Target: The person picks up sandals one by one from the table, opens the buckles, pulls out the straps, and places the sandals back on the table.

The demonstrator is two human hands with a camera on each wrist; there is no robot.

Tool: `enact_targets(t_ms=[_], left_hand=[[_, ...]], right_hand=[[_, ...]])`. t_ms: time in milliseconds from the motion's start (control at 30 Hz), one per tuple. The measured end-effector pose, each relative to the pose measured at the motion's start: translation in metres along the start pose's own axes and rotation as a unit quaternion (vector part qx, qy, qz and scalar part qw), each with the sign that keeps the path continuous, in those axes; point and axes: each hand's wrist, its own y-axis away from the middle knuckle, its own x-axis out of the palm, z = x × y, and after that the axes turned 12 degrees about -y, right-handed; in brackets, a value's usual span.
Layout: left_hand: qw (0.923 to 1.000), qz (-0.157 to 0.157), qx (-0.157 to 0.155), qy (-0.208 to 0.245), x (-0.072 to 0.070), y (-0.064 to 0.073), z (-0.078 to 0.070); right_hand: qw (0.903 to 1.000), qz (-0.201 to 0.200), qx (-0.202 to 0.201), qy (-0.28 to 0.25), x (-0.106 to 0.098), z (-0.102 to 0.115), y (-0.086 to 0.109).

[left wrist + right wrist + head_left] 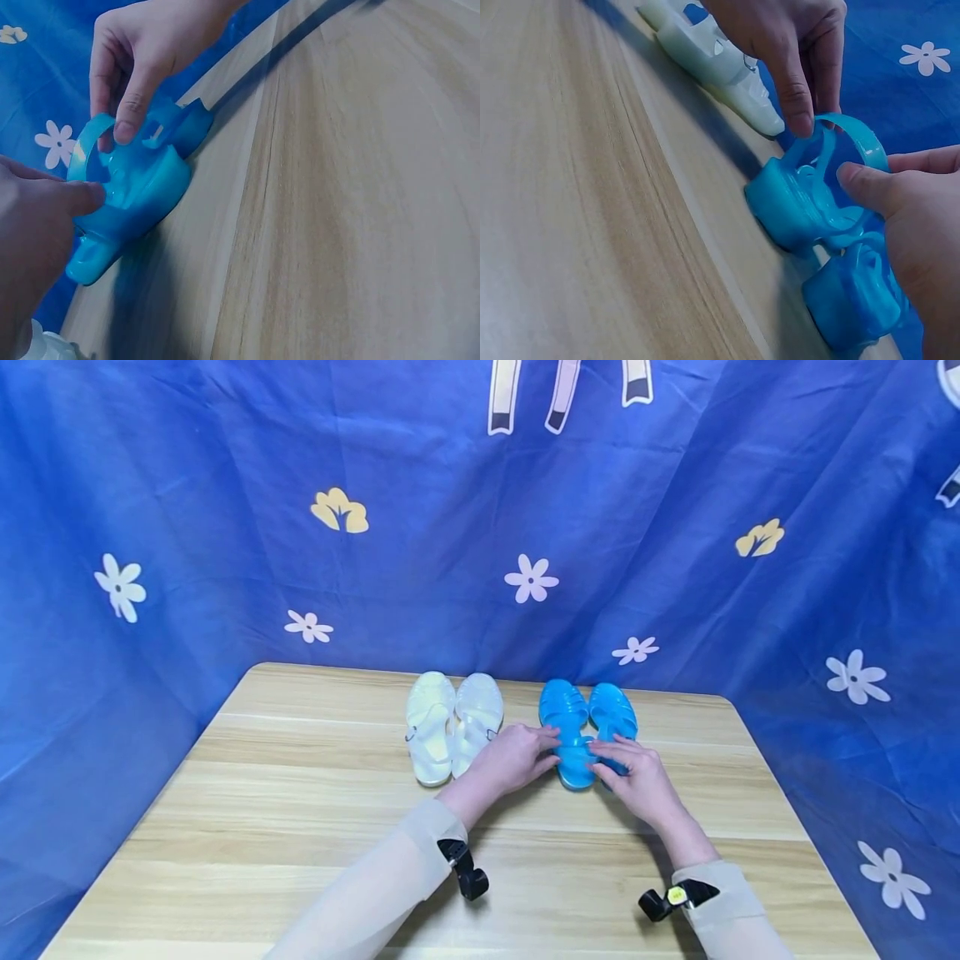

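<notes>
- Hanging behind the tabletop (300,843) and down both its sides, a blue cloth (420,577) printed with flowers closes in the far, left and right edges.
- The tabletop, in pale wood grain, reaches widely left of the shoes and toward the near side; a narrower stretch runs to the right edge.
- The left sleeve (375,877) and right sleeve (727,902) cross the near part, well apart.
- The white sandals (472,714) stand side by side left of centre, toes at the far edge; the left arm partly covers the right one's heel.
- The left blue sandal (570,727) rests on the tabletop between the two hands, toe near the far edge, heel just beside the fingers.
- The right blue sandal (615,717) stands close beside it, partly under the right hand.
- The left hand (517,756) pinches one side of the left blue sandal's strap, thumb and fingers closed on it.
- The right hand (637,777) pinches the other side, its thumb facing the left one.
- The strap (868,141) arches above the heel between both hands.
</notes>
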Motion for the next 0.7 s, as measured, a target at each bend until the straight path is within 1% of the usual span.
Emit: enact_targets(t_ms=[133, 233, 500, 567, 700], left_hand=[[0.9999, 0.007, 0.001, -0.011, -0.003, 0.001, -0.004], [0.9999, 0.005, 0.004, -0.014, -0.006, 0.003, -0.007], [0.9998, 0.0, 0.007, -0.021, -0.014, 0.014, -0.013], [0.9998, 0.0, 0.009, -0.02, -0.015, 0.018, -0.014], [0.9999, -0.007, 0.014, 0.0, -0.017, 0.026, -0.014]], right_hand=[[1.0, -0.001, 0.004, -0.004, 0.001, 0.001, 0.002], [1.0, 0.006, 0.0, -0.002, 0.001, 0.002, 0.003], [0.9979, 0.038, -0.047, 0.026, 0.001, 0.014, 0.008], [0.9971, 0.04, -0.059, 0.028, 0.002, 0.017, 0.009], [0.9963, 0.037, -0.076, 0.019, 0.004, 0.022, 0.012]])
